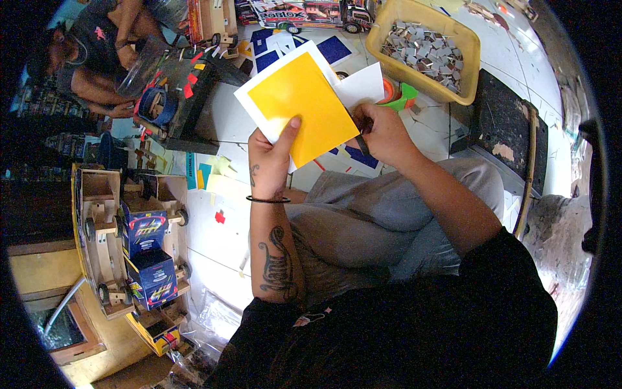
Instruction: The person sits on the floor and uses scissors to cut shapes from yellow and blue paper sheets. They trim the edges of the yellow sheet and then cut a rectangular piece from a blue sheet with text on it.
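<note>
A yellow sheet with a white border [298, 97] is held up in front of me, tilted. My left hand [272, 152] is closed on its lower left edge, the thumb flat on the yellow face and the other fingers hidden behind. At the sheet's right edge, my right hand [387, 135] grips dark-handled scissors [362, 144], whose blades are mostly hidden by the hand and paper. A white flap of paper [361, 86] stands out from that edge, just above the right hand.
A yellow tub [471, 91] of small grey pieces stands far right, near an orange and green tape roll [403, 97]. Blue paper scraps [334, 50] lie behind the sheet. Wooden toy trucks [103, 214] stand at left. Another person [97, 84] sits by a dark low bench [194, 107].
</note>
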